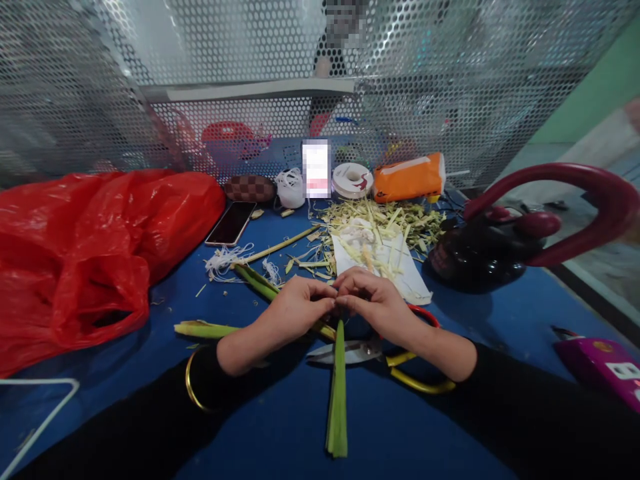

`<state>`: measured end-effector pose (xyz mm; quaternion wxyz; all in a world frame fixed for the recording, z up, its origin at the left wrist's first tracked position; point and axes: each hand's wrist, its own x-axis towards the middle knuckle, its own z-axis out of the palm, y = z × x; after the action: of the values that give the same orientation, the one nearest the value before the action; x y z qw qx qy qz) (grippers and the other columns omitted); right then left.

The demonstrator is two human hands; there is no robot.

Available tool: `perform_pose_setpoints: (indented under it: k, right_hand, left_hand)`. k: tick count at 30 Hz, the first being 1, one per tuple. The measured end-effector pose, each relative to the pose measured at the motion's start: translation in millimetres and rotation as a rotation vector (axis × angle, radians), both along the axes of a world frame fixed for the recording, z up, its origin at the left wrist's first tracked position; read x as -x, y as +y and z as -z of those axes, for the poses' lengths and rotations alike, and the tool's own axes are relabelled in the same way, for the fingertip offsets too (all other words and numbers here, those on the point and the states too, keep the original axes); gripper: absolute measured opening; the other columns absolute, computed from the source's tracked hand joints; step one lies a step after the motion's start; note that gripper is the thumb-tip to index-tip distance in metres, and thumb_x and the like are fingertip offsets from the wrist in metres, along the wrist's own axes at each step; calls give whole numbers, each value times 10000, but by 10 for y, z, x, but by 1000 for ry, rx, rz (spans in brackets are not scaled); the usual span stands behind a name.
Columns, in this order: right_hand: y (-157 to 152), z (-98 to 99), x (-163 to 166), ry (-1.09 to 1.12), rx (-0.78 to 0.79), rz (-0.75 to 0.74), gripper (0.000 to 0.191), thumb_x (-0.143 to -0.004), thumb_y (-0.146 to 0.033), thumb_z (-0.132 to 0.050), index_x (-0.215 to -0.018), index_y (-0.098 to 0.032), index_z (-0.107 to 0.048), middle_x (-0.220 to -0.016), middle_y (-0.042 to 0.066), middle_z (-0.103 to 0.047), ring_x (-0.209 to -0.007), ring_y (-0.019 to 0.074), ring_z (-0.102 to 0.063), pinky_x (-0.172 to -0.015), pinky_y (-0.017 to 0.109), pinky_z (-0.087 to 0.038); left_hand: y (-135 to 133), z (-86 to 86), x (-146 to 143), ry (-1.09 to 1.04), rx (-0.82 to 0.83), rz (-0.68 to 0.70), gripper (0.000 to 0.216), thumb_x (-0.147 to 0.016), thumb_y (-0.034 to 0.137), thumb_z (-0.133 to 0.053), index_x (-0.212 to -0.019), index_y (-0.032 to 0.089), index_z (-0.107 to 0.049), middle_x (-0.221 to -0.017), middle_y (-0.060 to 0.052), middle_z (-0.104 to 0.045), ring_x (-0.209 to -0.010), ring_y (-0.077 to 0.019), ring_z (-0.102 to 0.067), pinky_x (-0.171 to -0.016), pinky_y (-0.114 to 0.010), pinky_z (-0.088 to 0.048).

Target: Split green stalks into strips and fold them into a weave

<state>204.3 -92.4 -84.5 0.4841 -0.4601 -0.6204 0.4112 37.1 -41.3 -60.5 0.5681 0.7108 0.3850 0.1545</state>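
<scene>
My left hand (300,305) and my right hand (373,300) meet over the middle of the table, fingertips pinched together at the upper end of a flat green leaf strip (339,400). The strip hangs or lies down toward me, wider at its lower end; what the fingertips do at its tip is hidden. Beneath the strip and my right hand rest scissors (360,351) with red and yellow handles. Another green stalk (257,283) passes behind my left hand. A shorter green piece (205,329) lies beside my left wrist.
A red plastic bag (100,240) fills the left side. Behind my hands are white string (230,261), a phone (231,223), plant scraps (400,223) and a white sheet (415,283). A black kettle (480,260) with a dark red handle stands right. Perforated metal (240,53) closes off the back.
</scene>
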Motion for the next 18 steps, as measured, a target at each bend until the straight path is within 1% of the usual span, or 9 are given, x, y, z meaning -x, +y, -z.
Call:
perform_pose_setpoints:
  k: [3,7,11,14,16,18]
  right_hand:
    - [2,14,-7,-23,-11,22,132,-795,-202,-627,-670,-196,-584,-819,23,-572,-783,157,-545,-699,297,-452]
    - [1,26,-7,-46,2,26,111,-790,-205,-628,-685,-196,-592,-828,27,-583,-778,152,-542,-664,280,-446]
    - [3,19,-4,9,33,13,113,-791,-228,-626,-694,-189,-584,-825,20,-576,-713,131,-538,-604,257,-439]
    - [17,-36,-38,44,123,17,81,-821,-270,-592,-795,-193,-600,-793,3,-587,-602,107,-527,-558,256,-430]
    - [27,-84,-80,-21,178,19,95,-809,-286,-617,-833,-194,-619,-772,-4,-601,-564,102,-514,-542,259,-414]
    - [31,-116,-120,-142,177,-4,109,-756,-280,-692,-803,-195,-644,-754,-9,-595,-573,106,-504,-539,257,-395]
  left_hand:
    - [1,-5,9,5,41,17,178,-731,248,-585,-735,147,-731,-586,-8,-621,-484,-95,-462,-473,-206,-350]
    - [1,13,2,15,48,9,145,-687,235,-635,-751,155,-737,-628,-15,-658,-528,-106,-507,-516,-220,-386]
    - [-33,48,-24,6,33,-64,117,-680,240,-646,-689,150,-720,-559,5,-607,-484,-85,-457,-474,-205,-331]
    - [-59,36,-42,-31,70,-133,125,-699,249,-634,-653,149,-694,-542,5,-583,-477,-84,-461,-472,-207,-342]
    - [-63,3,-48,-44,114,-159,136,-709,258,-637,-639,149,-676,-559,-2,-595,-494,-91,-488,-492,-213,-370]
    - [-55,-29,-50,-40,138,-161,153,-720,262,-636,-623,148,-662,-560,-5,-600,-502,-91,-499,-505,-212,-379]
